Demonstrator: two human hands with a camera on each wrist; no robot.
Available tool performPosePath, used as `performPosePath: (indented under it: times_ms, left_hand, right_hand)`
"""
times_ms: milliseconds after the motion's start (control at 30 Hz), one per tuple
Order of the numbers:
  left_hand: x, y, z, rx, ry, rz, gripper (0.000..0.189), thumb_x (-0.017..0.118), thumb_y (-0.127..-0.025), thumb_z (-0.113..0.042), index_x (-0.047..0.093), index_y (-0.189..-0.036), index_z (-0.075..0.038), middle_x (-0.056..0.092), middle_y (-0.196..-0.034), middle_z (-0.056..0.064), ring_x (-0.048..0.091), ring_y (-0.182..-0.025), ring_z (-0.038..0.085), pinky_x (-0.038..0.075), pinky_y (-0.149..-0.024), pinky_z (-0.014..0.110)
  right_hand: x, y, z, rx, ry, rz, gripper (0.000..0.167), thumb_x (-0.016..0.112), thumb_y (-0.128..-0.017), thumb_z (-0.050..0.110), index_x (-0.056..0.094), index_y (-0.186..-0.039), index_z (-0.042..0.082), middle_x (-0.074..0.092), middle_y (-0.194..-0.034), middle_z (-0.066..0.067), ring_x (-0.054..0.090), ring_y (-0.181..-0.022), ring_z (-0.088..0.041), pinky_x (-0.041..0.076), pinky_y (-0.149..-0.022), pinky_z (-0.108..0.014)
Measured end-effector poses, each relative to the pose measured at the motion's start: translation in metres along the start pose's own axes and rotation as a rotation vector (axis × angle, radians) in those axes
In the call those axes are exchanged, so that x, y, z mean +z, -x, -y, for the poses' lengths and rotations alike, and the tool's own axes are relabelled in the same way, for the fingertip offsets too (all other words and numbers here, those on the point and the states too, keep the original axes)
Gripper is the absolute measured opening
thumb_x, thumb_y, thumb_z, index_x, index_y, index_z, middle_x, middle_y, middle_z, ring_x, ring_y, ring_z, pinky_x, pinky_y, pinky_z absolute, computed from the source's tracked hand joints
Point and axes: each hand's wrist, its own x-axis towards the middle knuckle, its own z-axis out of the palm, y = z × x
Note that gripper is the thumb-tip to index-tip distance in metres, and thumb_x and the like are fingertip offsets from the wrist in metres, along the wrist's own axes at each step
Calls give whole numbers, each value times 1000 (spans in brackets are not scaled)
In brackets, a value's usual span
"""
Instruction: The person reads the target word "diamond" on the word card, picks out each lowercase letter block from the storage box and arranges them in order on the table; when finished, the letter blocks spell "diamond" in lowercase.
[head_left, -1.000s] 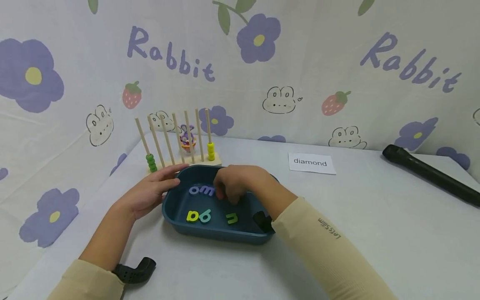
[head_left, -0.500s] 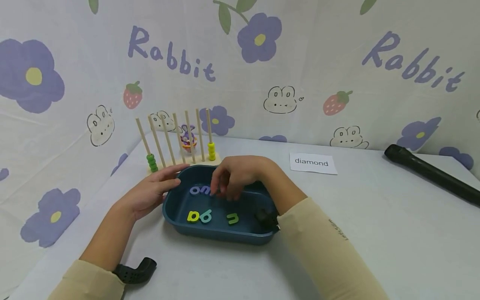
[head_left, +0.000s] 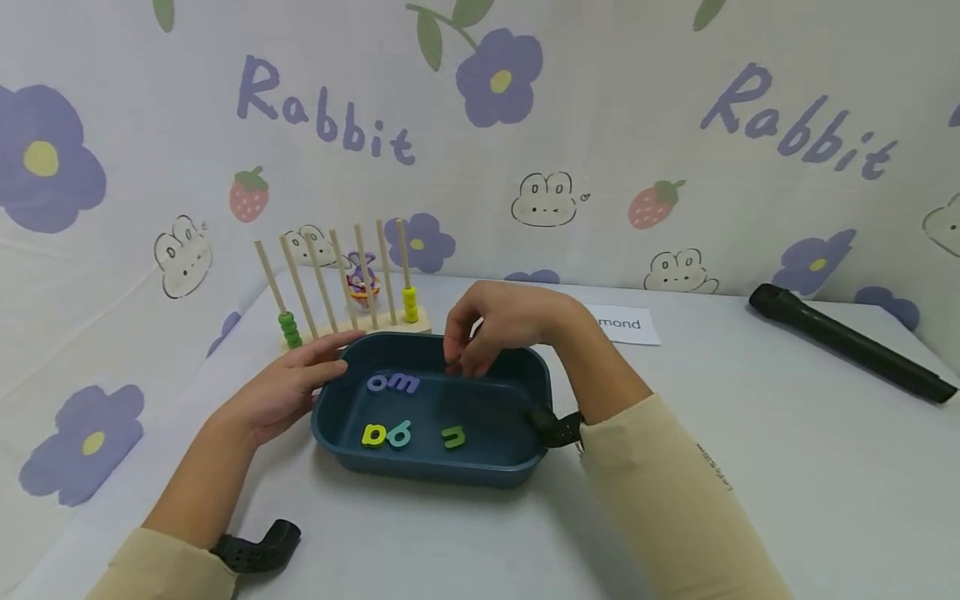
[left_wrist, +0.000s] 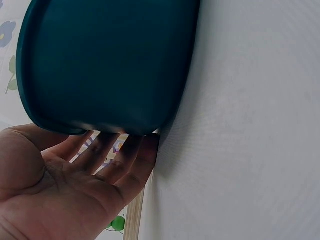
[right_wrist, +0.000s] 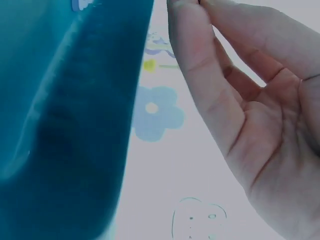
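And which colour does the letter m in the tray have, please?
Purple; the letter m shows best in the head view.

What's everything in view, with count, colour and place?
Tray: one, teal, on table
Letters: five, purple (two), yellow, turquoise, green, in tray
Peg rack: one, wooden, behind tray
Beads: two stacks, green, yellow, on rack
Toy: one, mostly purple, behind rack
Card: one, white, partly hidden, table's rear
Stick: one, black, table's right
Table: one, white, under tray
Backdrop: one, patterned white, behind table
Wrist devices: two, black, worn
Sleeves: two, beige, foreground
Left grip: one, touching tray
Right grip: one, over tray, contents unclear
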Motion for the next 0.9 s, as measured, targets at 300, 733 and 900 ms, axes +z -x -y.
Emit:
performPosePath:
  times_ms: [300,733,900]
  left_hand:
    - [0,0,1,4,3,-1,54,48,-110,-21,34,-162,-19,25,-170,14,27,-154,41,19,-124,67]
    - [0,1,0,7,-9,4,55,48,-110,-23,33,-163,-19,24,-170,15,26,-154,42,18,-123,70]
    - [1,1,0,12,-7,13,56,48,-110,-22,32,-163,-18,24,-170,16,26,-154,43,17,-123,70]
  right_hand:
    - [-6,30,-15,-25,19,-85,15,68,-90,2,79,-98,8,79,-101,-8,74,-92,-30,62,-88,-42]
    - [-11,88,-48,61,-45,-140,15,72,-86,2,81,-96,9,80,-97,-9,76,-95,-29,60,-90,-39]
    - [-12,111,-65,101,-29,-131,17,65,-91,2,80,-98,6,79,-97,-13,74,-90,-31,61,-86,-36]
